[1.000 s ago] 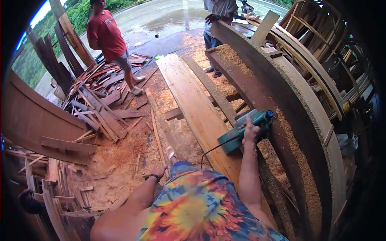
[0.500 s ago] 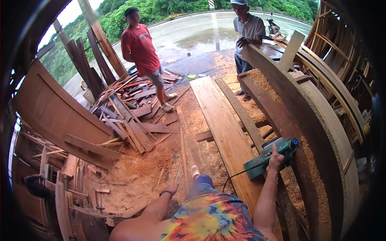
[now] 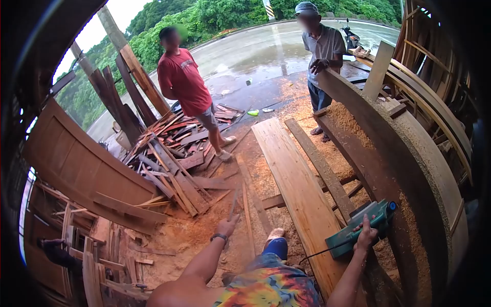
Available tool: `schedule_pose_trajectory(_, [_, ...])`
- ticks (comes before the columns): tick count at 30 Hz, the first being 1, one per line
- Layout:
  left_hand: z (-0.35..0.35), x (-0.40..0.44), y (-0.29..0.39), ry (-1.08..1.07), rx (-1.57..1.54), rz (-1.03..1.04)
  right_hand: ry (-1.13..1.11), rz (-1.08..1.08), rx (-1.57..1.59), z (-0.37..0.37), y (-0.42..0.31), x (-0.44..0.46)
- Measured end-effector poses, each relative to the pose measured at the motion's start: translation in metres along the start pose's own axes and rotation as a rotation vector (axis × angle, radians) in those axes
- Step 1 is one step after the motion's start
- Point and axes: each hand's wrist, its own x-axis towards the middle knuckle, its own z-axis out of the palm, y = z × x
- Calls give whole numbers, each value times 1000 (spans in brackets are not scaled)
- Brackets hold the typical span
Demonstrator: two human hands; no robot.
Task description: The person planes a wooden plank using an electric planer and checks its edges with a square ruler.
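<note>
My right hand [image 3: 366, 236] is wrapped around the grip of a green electric planer [image 3: 340, 242], whose black cord trails left. The planer lies across the right edge of a pale wooden plank [image 3: 294, 192], its blue-capped end pointing right. My left hand [image 3: 227, 225], with a dark band at the wrist, is closed on a thin straight greyish strip [image 3: 235, 202] that points away from me. Its exact kind is too small to tell. The strip is above the sawdust-covered ground, left of the plank.
Wide dark boards [image 3: 381, 169] dusted with shavings stand right of the plank. Another person [image 3: 325, 56] rests a hand on a board's far end. A person in a red shirt [image 3: 185, 84] stands beside a scrap wood pile [image 3: 179, 158]. A large wooden panel [image 3: 87, 158] leans at left.
My left hand has moved forward with the thin strip, which shows more fully. My right hand stays on the planer. The whole view has shifted down and to the right.
</note>
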Motion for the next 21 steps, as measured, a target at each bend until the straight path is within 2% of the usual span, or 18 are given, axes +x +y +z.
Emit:
schedule_pose_trajectory(2, [-10, 29, 29, 97, -68, 192, 36, 0, 4, 1, 0, -2])
schedule_pose_trajectory(3, [-1, 80, 26, 179, 25, 184, 59, 3, 10, 0, -4, -5])
schedule_pose_trajectory(5, [-22, 104, 78, 195, -32, 240, 96, 16, 12, 6, -10, -8])
schedule_pose_trajectory(6, [-15, 158, 79, 204, -74, 305, 100, 28, -8, 9, -13, -10])
schedule_pose_trajectory(7, [-27, 169, 110, 229, 3, 302, 118, 49, 2, 9, -14, -13])
schedule_pose_trajectory(9, [-39, 211, 157, 169, -35, 340, 154, 71, 34, 17, -20, -15])
schedule_pose_trajectory(15, [-65, 280, 305, 338, 78, 519, 231, 111, -23, 11, -15, -13])
schedule_pose_trajectory(21, [-45, 357, 398, 270, 365, 815, 283, 93, -55, 10, -13, -16])
